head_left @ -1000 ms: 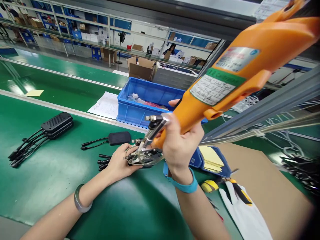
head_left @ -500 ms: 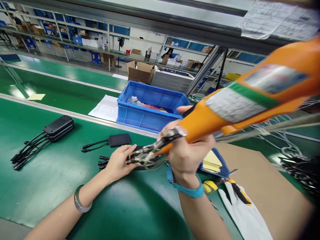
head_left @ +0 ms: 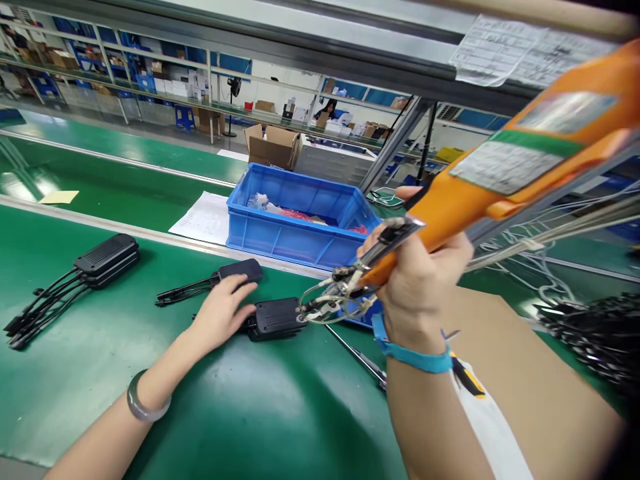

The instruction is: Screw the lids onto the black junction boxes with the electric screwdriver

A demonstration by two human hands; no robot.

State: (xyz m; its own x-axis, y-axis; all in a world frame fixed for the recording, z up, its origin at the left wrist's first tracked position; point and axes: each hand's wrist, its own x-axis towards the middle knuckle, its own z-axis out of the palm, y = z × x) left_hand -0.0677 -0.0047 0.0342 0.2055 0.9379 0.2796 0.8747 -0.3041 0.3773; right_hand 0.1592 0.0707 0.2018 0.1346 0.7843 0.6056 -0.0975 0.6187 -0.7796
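My right hand (head_left: 420, 267) is wrapped around an orange hand-held tool (head_left: 500, 173), which has labels on its body and a metal tip tangled with thin wires and tubes. Its tip reaches the right end of a black cabled box (head_left: 277, 317) lying on the green bench; whether it touches the box is unclear. My left hand (head_left: 223, 310) lies palm down with fingers apart, over this box's cables. Its fingertips are close to both this box and another black cabled box (head_left: 245, 269) just behind.
At the left lie stacked black boxes (head_left: 107, 259) with cables. Behind stands a blue crate (head_left: 285, 233) with bagged items, beside a paper sheet (head_left: 203, 217). To the right are a cardboard sheet (head_left: 520, 360), a white glove (head_left: 493, 427) and black cables (head_left: 595, 333). A pen-like rod (head_left: 357, 357) lies in front.
My right hand and the orange tool have moved right and slightly up. My left hand has let go of the black box and shifted left, its fingers spreading.
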